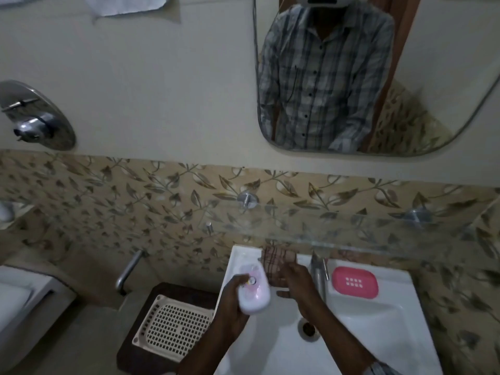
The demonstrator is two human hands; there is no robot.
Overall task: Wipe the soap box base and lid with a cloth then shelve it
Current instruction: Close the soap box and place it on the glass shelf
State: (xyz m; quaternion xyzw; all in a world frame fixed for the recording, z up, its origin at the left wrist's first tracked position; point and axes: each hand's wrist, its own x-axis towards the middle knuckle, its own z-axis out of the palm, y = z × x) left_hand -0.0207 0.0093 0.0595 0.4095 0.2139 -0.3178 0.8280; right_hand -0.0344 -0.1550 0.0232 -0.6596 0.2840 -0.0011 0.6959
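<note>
Both forearms reach up from the lower frame; the left hand (234, 300) grips a soap box lid (257, 292), the right hand (297, 284) extends, fingers outstretched.

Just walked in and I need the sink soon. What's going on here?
A person is at the sink with a soap box taken apart. The left hand grips the pale lid over the sink's left side. The right hand reaches with fairly straight fingers onto the checked cloth beside the tap. The pink base lies apart on the sink's right ledge. Neither part is on the glass shelf yet.
</note>
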